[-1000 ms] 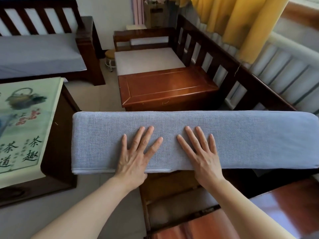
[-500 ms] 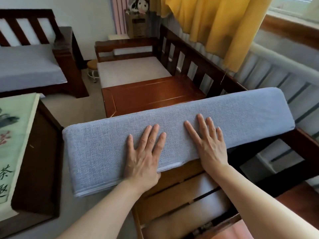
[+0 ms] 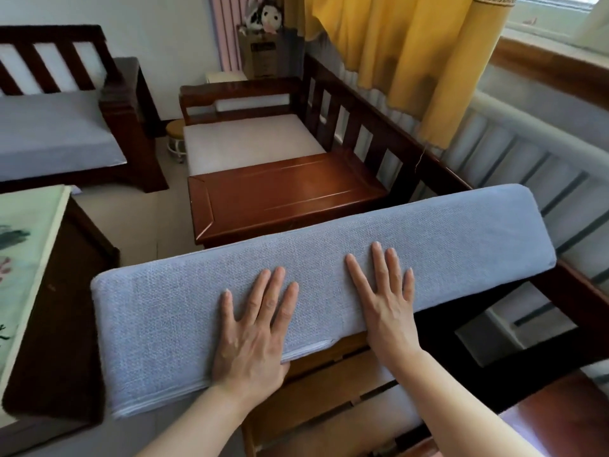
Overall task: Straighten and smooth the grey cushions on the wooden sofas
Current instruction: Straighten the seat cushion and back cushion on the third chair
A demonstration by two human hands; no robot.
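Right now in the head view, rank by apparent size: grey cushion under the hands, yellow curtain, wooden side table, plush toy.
1. grey cushion, though it is nearest the camera, which inflates it
2. yellow curtain, partly cut off by the frame, so this is unsure
3. wooden side table
4. plush toy, small and far back

Observed grey cushion (image 3: pixel 329 275) lying tilted across wooden sofa frame (image 3: pixel 329 384), right end higher. Left hand (image 3: pixel 253 334) and right hand (image 3: pixel 385 298) pressed flat on cushion, fingers straight and spread. Noted bare wooden seat panel (image 3: pixel 283 196) beyond, white cushion (image 3: pixel 247 143) behind it, yellow curtain (image 3: pixel 412 54) at upper right.
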